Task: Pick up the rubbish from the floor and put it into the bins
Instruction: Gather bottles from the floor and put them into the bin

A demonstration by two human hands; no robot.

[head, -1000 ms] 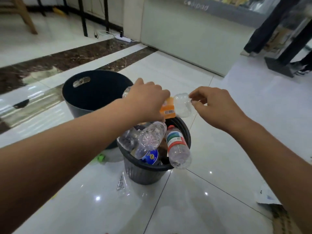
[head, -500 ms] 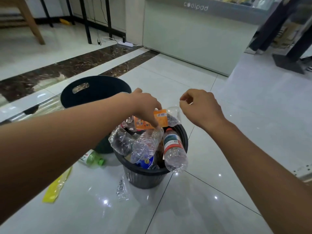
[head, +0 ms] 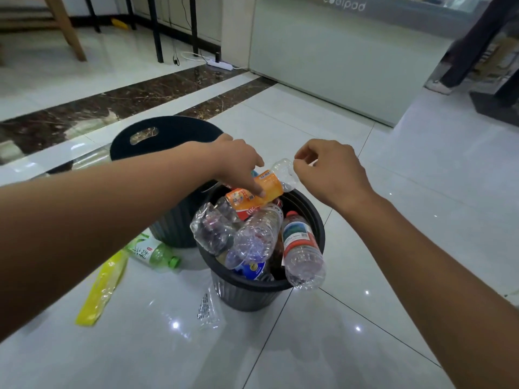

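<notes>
The orange-labelled clear plastic bottle [head: 266,188] is lying slantwise atop the overfull black ribbed bin [head: 252,293], the left hand [head: 238,164] touching its label and the curled right hand [head: 331,169] hovering beside its far end, neither grip showing clearly.

A small ribbed black bin [head: 247,293] stands heaped past its rim with crushed clear bottles [head: 252,240]. 1 red-capped bottle [head: 302,248] overhangs the near rim, base outward. On top, an orange-label bottle [head: 266,186] lies tilted under the fingers of the left hand [head: 238,161]. A larger dark bin [head: 174,228] stands just behind. On the floor lie 1 green-label bottle [head: 151,252], a yellow wrapper [head: 101,293] and a clear printed wrapper [head: 207,307].
</notes>
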